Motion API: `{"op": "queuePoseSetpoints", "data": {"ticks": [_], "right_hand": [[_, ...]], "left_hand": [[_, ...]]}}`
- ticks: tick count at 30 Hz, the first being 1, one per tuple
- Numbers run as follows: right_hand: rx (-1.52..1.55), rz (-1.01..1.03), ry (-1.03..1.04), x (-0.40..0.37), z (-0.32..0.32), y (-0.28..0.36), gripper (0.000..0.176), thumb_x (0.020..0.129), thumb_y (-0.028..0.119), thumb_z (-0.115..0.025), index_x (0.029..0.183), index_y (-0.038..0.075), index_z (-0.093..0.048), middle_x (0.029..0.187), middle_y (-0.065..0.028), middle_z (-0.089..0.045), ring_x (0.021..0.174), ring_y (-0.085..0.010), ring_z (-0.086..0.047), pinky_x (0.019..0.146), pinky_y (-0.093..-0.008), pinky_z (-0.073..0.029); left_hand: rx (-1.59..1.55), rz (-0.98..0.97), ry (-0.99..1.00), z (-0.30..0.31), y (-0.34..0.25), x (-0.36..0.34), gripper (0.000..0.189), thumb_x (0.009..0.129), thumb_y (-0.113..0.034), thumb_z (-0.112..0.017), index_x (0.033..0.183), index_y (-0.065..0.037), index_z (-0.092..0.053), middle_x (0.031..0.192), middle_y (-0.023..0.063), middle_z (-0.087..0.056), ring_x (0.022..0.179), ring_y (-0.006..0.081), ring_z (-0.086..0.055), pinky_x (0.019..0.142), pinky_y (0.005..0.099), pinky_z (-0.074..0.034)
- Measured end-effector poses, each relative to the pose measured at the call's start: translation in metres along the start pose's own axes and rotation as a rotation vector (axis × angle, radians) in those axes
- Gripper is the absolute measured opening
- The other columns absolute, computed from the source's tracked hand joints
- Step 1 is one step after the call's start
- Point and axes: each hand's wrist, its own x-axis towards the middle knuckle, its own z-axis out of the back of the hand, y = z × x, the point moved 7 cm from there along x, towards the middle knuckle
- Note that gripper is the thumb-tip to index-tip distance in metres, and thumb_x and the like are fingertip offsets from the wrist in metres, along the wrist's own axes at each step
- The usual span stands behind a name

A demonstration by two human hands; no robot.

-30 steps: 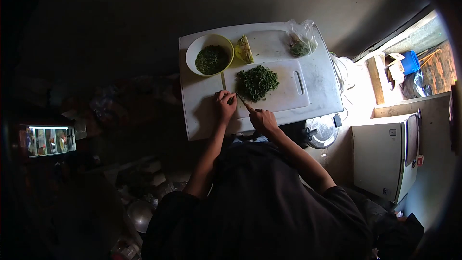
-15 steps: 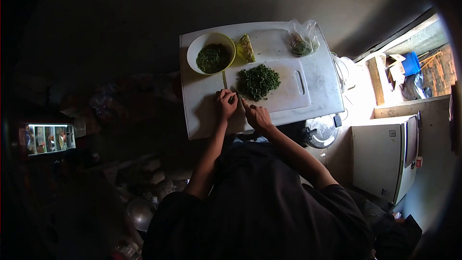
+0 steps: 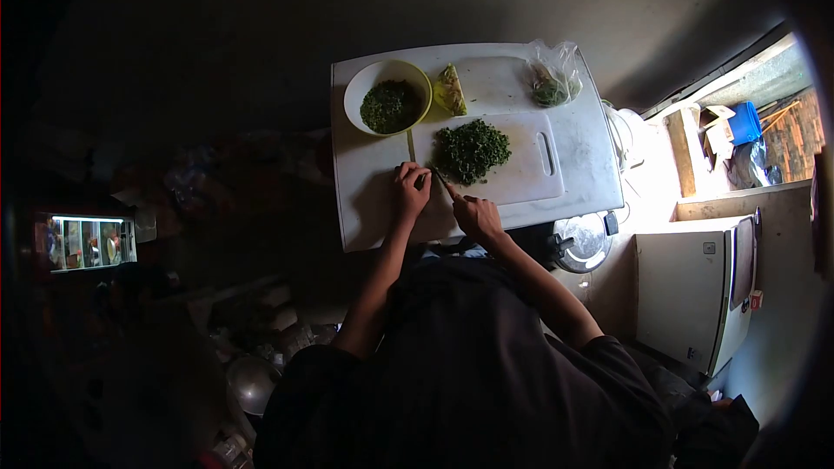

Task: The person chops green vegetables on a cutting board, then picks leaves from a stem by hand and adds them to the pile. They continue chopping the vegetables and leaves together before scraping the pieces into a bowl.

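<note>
My right hand (image 3: 479, 218) is closed round the handle of a knife (image 3: 446, 183), whose blade points up and left toward my other hand. At the left edge of the white cutting board (image 3: 526, 187), my left hand (image 3: 413, 188) has its fingers curled and pressed together close to the blade tip. What those fingers hold is too small and dark to make out. Just beyond the knife, a heap of finely chopped greens (image 3: 473, 151) lies on the board. Behind my left hand stands a pale bowl (image 3: 353, 108) with more chopped greens inside.
A yellow-green packet or wedge (image 3: 450, 91) lies beside the bowl. A clear plastic bag (image 3: 554, 78) with something green sits at the table's (image 3: 591, 169) far right. Below the right edge is a lidded metal pot (image 3: 583, 241); farther right stands a white fridge (image 3: 686, 291).
My right hand has drawn slightly to the right with the knife, and more of the blade shows. My left hand stays curled in nearly the same spot. The whole view has shifted slightly.
</note>
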Motion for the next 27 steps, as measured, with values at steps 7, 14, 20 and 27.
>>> {"op": "queuePoseSetpoints", "data": {"ticks": [7,14,20,27], "right_hand": [[0.018,-0.049,-0.011,-0.002,0.011,0.004,0.054,0.087,0.014,-0.056,0.141,0.02,-0.054,0.081,-0.0152,-0.069,0.068,-0.0361,-0.068,0.058,-0.0488,-0.052],[0.026,-0.072,-0.008,-0.004,0.007,0.005,0.055,0.087,0.015,-0.056,0.141,0.019,-0.054,0.083,-0.0147,-0.069,0.068,-0.0355,-0.068,0.058,-0.0483,-0.052],[0.026,-0.1,-0.055,-0.005,0.01,0.0,0.056,0.087,0.015,-0.056,0.144,0.019,-0.052,0.081,-0.0135,-0.069,0.066,-0.0359,-0.067,0.056,-0.0483,-0.051],[0.063,-0.076,-0.041,-0.004,0.013,0.006,0.053,0.089,0.014,-0.054,0.141,0.018,-0.054,0.082,-0.0146,-0.071,0.065,-0.037,-0.067,0.055,-0.0486,-0.051]], "left_hand": [[-0.005,0.014,0.008,-0.001,-0.005,0.001,0.007,0.081,-0.006,-0.071,0.087,-0.004,-0.069,0.09,0.0117,-0.059,0.085,0.0329,-0.062,0.073,0.0418,-0.05],[0.006,0.01,-0.004,-0.002,-0.003,0.001,0.01,0.079,-0.005,-0.071,0.088,-0.005,-0.068,0.09,0.0112,-0.06,0.085,0.0327,-0.062,0.073,0.0418,-0.05],[0.013,-0.004,-0.004,-0.003,-0.005,0.002,0.008,0.078,-0.004,-0.07,0.085,-0.005,-0.067,0.09,0.0115,-0.06,0.085,0.033,-0.062,0.073,0.0414,-0.05],[0.043,-0.013,-0.011,-0.002,-0.002,-0.001,0.009,0.078,-0.003,-0.071,0.086,-0.004,-0.068,0.091,0.0115,-0.06,0.085,0.0323,-0.062,0.073,0.0409,-0.051]]}}
